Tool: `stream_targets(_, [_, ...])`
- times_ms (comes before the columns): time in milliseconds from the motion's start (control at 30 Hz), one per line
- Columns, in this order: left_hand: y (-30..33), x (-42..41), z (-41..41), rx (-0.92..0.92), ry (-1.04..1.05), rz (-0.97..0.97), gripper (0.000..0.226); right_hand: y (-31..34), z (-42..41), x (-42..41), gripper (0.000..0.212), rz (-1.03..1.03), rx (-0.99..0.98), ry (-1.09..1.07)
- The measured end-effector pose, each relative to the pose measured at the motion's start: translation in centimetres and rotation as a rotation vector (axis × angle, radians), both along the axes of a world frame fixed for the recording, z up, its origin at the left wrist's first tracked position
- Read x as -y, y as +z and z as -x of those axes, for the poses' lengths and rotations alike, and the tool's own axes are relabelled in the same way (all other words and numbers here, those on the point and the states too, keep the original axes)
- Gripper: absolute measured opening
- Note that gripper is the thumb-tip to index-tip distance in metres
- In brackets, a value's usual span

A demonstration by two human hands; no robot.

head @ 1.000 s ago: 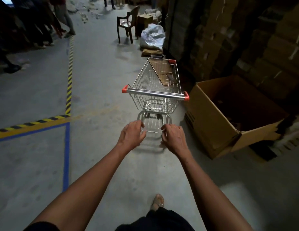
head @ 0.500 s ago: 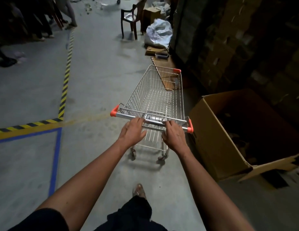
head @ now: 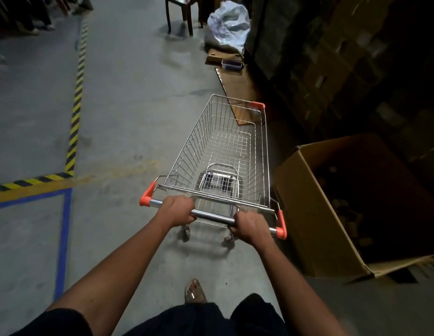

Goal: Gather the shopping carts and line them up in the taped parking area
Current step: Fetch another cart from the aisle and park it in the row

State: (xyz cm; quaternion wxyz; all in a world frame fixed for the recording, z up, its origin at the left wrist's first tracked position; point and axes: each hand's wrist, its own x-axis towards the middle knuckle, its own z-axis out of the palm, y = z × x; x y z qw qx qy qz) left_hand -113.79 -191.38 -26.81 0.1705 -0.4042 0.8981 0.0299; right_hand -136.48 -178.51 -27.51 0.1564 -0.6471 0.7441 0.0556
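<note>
Left hand (head: 177,210) and right hand (head: 252,229) grip cart handle (head: 212,216) (fingers curled).

Your silver wire shopping cart (head: 225,151), centre frame, has orange handle end caps (head: 281,223). Left: yellow-and-black striped floor tape (head: 76,103), blue tape line (head: 63,238). Right: brown cardboard box (head: 315,219). Top: white plastic bag (head: 229,23).
</note>
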Motion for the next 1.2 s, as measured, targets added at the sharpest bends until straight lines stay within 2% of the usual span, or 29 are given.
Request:
stream_targets(133, [-0.8,-0.6,0.5,0.041,0.065,0.061,0.032,0.1,0.5,0.6,0.032,-0.066,0.01,0.023])
stream_targets(567, [0.2,-4.4,3.5,0.038,0.209,0.105,0.029,0.5,4.8,-0.3,0.031,0.012,0.058,0.223])
stream_targets(967, [-0.2,-16.2,8.6,-0.036,0.421,0.105,0.027,1.0,11.7,-5.1,0.03,0.101,0.022,0.423])
stream_targets(1200, [0.3,-26.1,10.4,-0.05,0.599,0.092,0.03,1.9,13.5,-10.1,0.032,0.095,0.011,0.59])
